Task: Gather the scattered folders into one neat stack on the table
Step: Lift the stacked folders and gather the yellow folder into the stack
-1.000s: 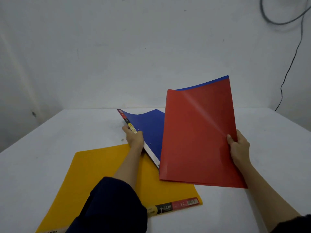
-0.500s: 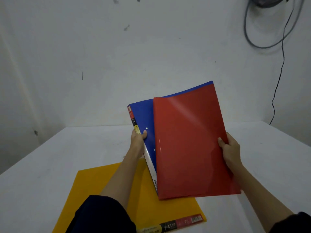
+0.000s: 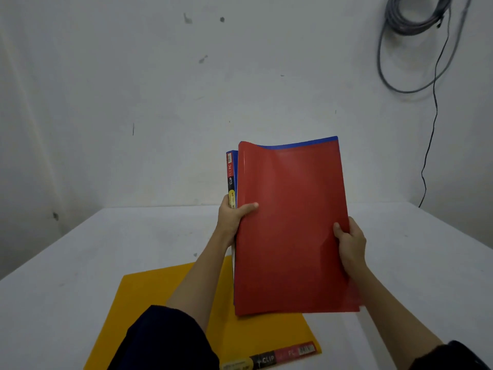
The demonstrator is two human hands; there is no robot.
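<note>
Up they come! The red folder (image 3: 290,228) and the blue folder (image 3: 232,156) behind it, fanned apart a second ago, are now squared together and lifted nearly upright above the yellow folder (image 3: 160,297). The left hand (image 3: 232,217) clamps their spine edge, thumb pressed on the red cover; the right hand (image 3: 349,244) grips the opposite edge. That's two of three gathered. The yellow folder lies flat on the surface (image 3: 80,249), partly under the left forearm. Only a blue sliver shows, so perfect alignment is hard to confirm. Behind the yellow folder, a cable (image 3: 432,124) dangles down the wall, clear of everything.
</note>
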